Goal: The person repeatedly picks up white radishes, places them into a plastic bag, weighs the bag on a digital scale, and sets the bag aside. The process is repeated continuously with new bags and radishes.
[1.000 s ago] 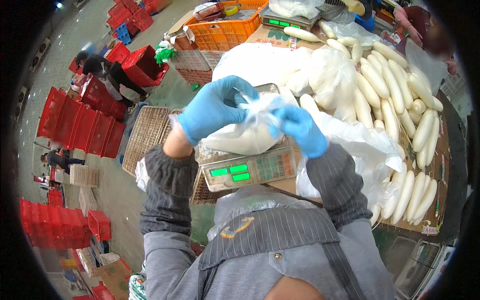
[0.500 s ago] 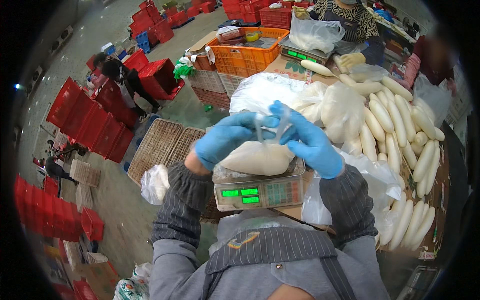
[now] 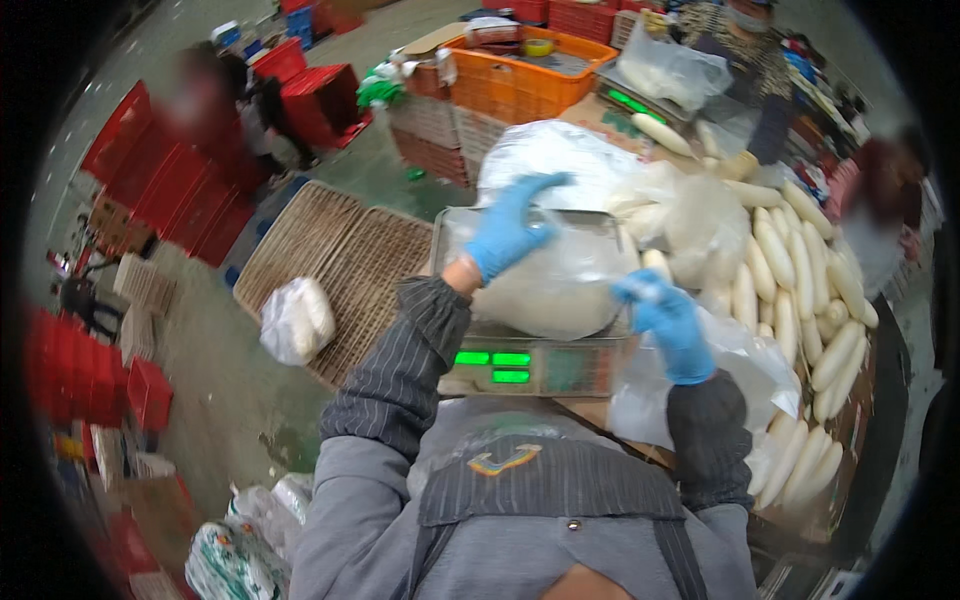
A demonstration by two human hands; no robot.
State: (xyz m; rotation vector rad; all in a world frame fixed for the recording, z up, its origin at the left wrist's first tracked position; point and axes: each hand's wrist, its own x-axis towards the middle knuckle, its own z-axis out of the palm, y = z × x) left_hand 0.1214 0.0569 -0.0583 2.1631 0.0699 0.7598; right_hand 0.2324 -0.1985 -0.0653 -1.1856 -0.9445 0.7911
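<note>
A tied-looking clear plastic bag (image 3: 560, 300) with pale contents lies on the pan of a weighing scale (image 3: 590, 370) with green displays. Over the bag's left part, my left hand (image 3: 512, 230) in a blue glove is open, its fingers spread. My right hand (image 3: 672, 330), also gloved in blue, is just beside the bag's right side. Its fingers are bent and smeared by motion, so whether they hold anything is unclear. Loose clear plastic bags (image 3: 700, 380) lie below my right hand. White radishes (image 3: 780, 250) are heaped to the right.
A wicker-like crate (image 3: 365, 270) stands left of the scale, with a bagged white radish (image 3: 300, 320) on it. Filled white bags (image 3: 555, 165) lie beyond the scale. An orange crate (image 3: 520, 80) stands farther back. Co-workers are at the far right and far left.
My hands have let go of the bag's handles and moved apart, the left up and the right down to the right. The bag now rests loose on the scale. The view has shifted slightly.
</note>
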